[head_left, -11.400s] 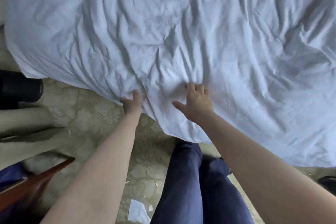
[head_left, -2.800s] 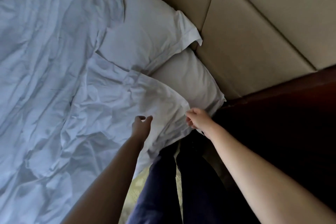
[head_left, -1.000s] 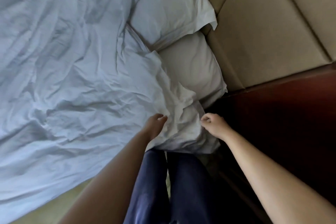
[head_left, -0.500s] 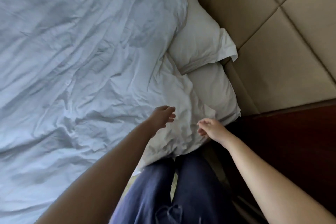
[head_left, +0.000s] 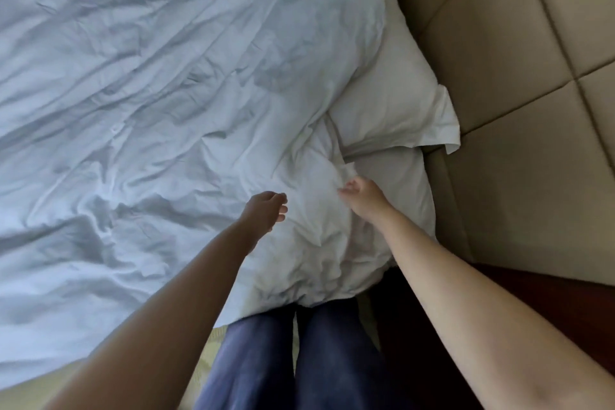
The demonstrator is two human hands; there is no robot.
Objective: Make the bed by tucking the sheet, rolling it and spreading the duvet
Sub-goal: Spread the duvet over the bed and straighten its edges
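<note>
A wrinkled white duvet covers the bed and hangs over its near side. Its top corner lies bunched at the near right, beside two white pillows stacked against the headboard. My left hand hovers just above the duvet corner, fingers loosely curled, holding nothing. My right hand reaches over the same corner next to the lower pillow, fingers apart; whether its fingertips touch the fabric is unclear. The sheet is hidden under the duvet.
A padded beige headboard runs along the right. A dark red wooden nightstand stands at the lower right. My legs in blue trousers press against the bed's side. A strip of pale patterned floor shows at the lower left.
My view has swung left and lower over the bed. Both hands have let go of the duvet corner and moved forward over it; the corner now lies closer to the pillows.
</note>
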